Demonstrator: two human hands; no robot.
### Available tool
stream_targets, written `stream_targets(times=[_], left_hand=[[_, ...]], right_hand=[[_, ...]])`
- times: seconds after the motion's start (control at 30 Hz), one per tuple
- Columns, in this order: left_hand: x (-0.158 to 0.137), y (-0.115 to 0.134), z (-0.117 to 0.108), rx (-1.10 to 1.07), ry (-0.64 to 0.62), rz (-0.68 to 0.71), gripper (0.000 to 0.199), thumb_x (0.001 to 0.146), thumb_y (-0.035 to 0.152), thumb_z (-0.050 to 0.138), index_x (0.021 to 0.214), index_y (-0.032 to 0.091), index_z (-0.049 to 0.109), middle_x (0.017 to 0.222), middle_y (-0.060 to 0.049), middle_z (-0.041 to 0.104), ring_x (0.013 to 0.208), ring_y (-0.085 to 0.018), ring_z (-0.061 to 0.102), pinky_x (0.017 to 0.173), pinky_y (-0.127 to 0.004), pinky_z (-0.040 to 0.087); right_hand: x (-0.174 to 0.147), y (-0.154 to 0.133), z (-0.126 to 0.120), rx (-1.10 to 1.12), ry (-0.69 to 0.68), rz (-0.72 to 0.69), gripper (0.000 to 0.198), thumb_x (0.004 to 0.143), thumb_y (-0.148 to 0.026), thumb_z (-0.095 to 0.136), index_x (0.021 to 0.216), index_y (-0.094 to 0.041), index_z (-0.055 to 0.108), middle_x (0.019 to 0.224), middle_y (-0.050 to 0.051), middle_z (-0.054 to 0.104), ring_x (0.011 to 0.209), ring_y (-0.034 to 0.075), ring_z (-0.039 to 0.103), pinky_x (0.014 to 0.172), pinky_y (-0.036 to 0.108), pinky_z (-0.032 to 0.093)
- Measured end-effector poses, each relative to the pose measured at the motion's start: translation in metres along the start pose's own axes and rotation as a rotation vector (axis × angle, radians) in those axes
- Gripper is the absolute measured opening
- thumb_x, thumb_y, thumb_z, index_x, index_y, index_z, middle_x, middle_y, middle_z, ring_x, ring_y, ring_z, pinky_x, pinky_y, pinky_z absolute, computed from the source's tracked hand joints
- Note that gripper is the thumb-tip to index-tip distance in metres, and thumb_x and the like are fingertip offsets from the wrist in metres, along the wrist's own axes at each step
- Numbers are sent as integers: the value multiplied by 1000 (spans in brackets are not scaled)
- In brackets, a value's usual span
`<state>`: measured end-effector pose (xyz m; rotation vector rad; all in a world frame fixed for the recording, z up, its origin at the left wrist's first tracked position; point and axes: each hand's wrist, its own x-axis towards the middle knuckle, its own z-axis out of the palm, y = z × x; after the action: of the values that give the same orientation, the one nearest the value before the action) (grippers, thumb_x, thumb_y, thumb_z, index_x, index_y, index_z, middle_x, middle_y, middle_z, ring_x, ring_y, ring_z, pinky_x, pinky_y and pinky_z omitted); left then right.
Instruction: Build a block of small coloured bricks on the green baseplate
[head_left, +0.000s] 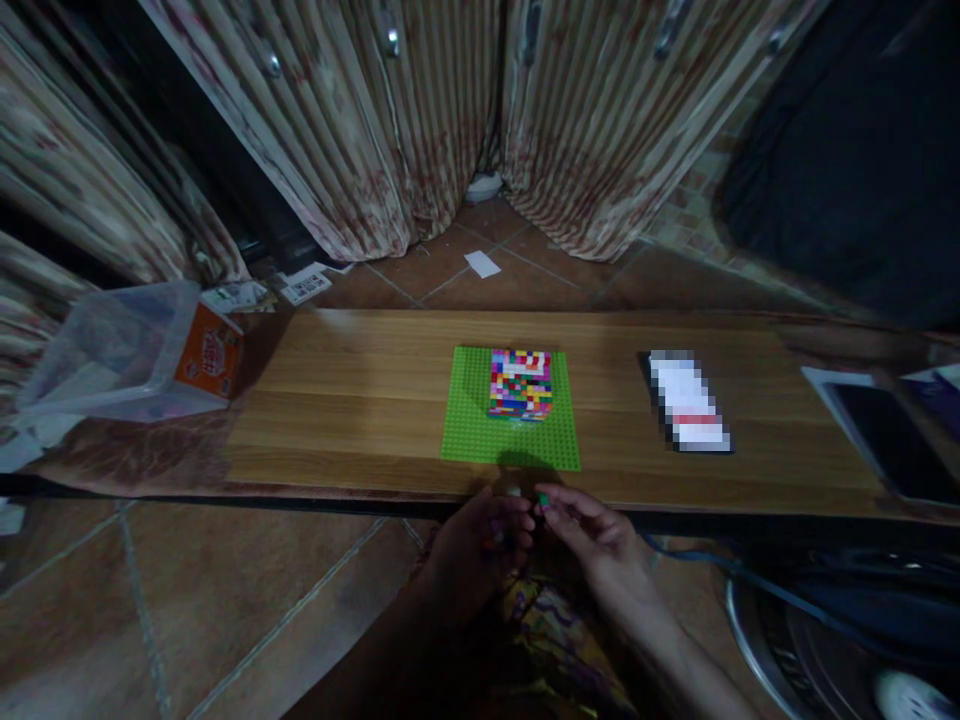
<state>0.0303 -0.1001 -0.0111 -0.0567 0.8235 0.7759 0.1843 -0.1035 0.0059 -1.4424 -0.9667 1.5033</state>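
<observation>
At the table's front edge, my right hand (600, 540) pinches a small green toy brick (543, 499) between thumb and fingertips. A pinkish spot shows just below that brick. Close beside it, my left hand (469, 550) is cupped, its fingers curled around a few small coloured bricks (495, 540) that lie in shadow. Beyond both hands lies a green studded baseplate (465, 430). On its upper right part stands a block of many-coloured toy bricks (520, 385), built up in layers. Neither hand touches the baseplate.
The low wooden table (337, 400) also carries a phone (690, 400) on the right, its screen blurred out. A dark tablet (896, 435) lies at the right end. To the left stands a clear plastic bin (127, 350) with an orange label. Curtains (420, 130) hang behind.
</observation>
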Motion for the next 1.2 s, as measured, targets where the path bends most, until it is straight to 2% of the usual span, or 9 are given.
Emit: stream_targets(times=[0.13, 0.3, 0.4, 0.53, 0.77, 0.9, 1.03, 1.2], left_hand=[[1, -1, 1, 65, -20, -8, 36, 86, 40, 48, 85, 9, 66, 73, -6, 63, 60, -11, 55, 57, -22, 40], [2, -6, 2, 195, -1, 48, 25, 75, 36, 63, 75, 11, 64, 66, -3, 59, 57, -10, 52, 53, -21, 37], [2, -7, 2, 287, 23, 122, 20, 68, 30, 69, 67, 12, 61, 58, 0, 54, 52, -8, 46, 51, -21, 33], [4, -9, -1, 354, 67, 137, 18, 65, 29, 71, 67, 13, 63, 55, 1, 53, 49, -8, 44, 49, -21, 29], [3, -8, -3, 501, 100, 210, 11, 66, 26, 66, 65, 14, 63, 57, 1, 53, 52, -10, 43, 50, -23, 28], [1, -8, -5, 553, 87, 204, 18, 73, 32, 62, 67, 15, 61, 57, 2, 48, 52, -10, 39, 50, -22, 27], [1, -9, -6, 556, 54, 188, 28, 74, 37, 61, 58, 16, 53, 51, 4, 41, 47, -8, 33, 46, -22, 22], [2, -7, -9, 562, 40, 129, 26, 73, 35, 61, 58, 15, 53, 49, 4, 40, 45, -7, 31, 45, -22, 19]], right_hand=[[-2, 3, -2, -201, -32, -174, 27, 82, -38, 58, 102, -22, 69, 97, 5, 68, 95, 19, 60, 84, 33, 46], [-5, 1, 1, -372, -130, -265, 24, 86, -30, 52, 101, -22, 69, 84, 4, 66, 81, 17, 61, 76, 29, 47], [-6, -4, 3, -479, -141, -265, 22, 86, -25, 50, 95, -23, 69, 79, 2, 64, 76, 15, 60, 71, 26, 45], [-6, -3, 5, -577, -132, -239, 20, 86, -23, 49, 87, -22, 69, 79, 2, 63, 74, 15, 58, 68, 24, 43], [-5, 3, 7, -569, -120, -134, 15, 82, -24, 53, 74, -20, 65, 66, -2, 56, 62, 12, 52, 58, 22, 37], [-5, 1, 8, -515, -78, -118, 15, 82, -24, 53, 71, -19, 62, 62, -3, 52, 60, 11, 49, 56, 21, 36], [-2, 0, 7, -495, -96, -153, 15, 81, -23, 52, 72, -19, 63, 62, -3, 53, 59, 11, 49, 55, 21, 37], [0, 1, 7, -529, -130, -183, 13, 79, -18, 53, 73, -20, 64, 68, -2, 56, 64, 11, 53, 59, 21, 39]])
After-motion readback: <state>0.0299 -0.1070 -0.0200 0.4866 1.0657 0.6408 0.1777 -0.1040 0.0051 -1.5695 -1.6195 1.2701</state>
